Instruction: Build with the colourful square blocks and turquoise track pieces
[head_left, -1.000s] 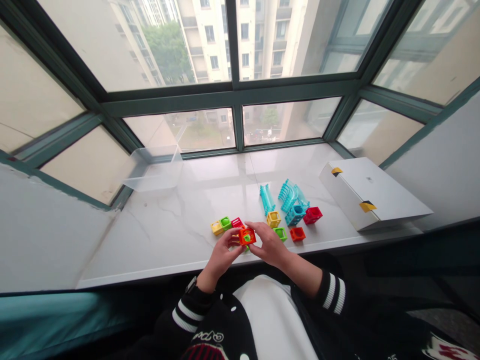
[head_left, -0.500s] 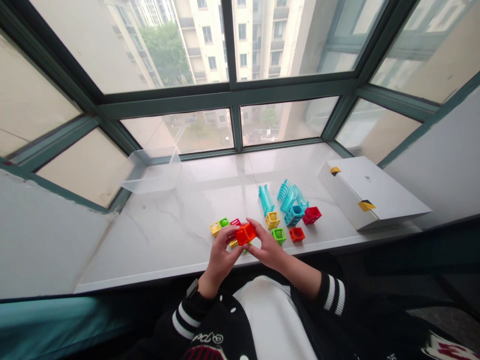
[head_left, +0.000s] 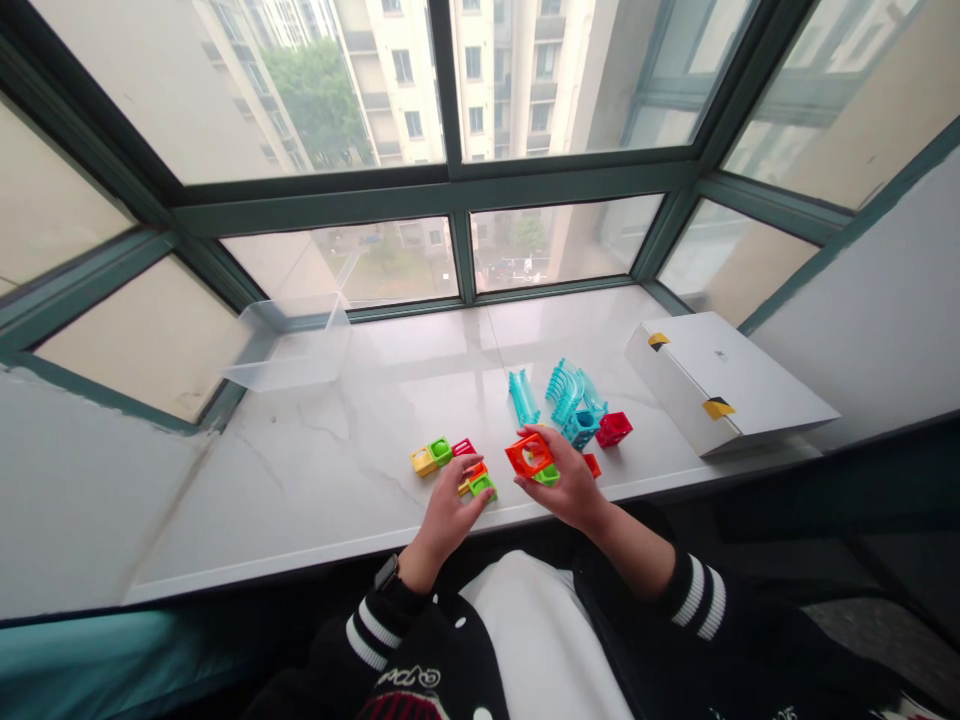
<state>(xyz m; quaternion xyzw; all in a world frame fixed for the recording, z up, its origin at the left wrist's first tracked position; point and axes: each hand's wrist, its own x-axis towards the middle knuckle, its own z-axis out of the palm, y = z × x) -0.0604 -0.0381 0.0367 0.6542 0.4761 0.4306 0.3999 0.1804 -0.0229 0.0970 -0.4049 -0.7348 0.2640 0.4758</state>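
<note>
- Right hand (head_left: 568, 478) pinches an orange block (head_left: 529, 455) by its rim, lower middle of frame; secure, fingertips clear of the opening;
- Left hand (head_left: 450, 520) spread, fingertips just beside a green block (head_left: 482, 487)

I'm wearing a black varsity-style jacket (head_left: 442, 665) with white lettering on the chest and round white snaps. Its ribbed cuffs (head_left: 694, 590) carry white stripes. A white top (head_left: 529, 640) shows down the middle. My left hand (head_left: 446, 525) and right hand (head_left: 566, 475) are bare, with a dark watch (head_left: 386, 572) on the left wrist.
</note>
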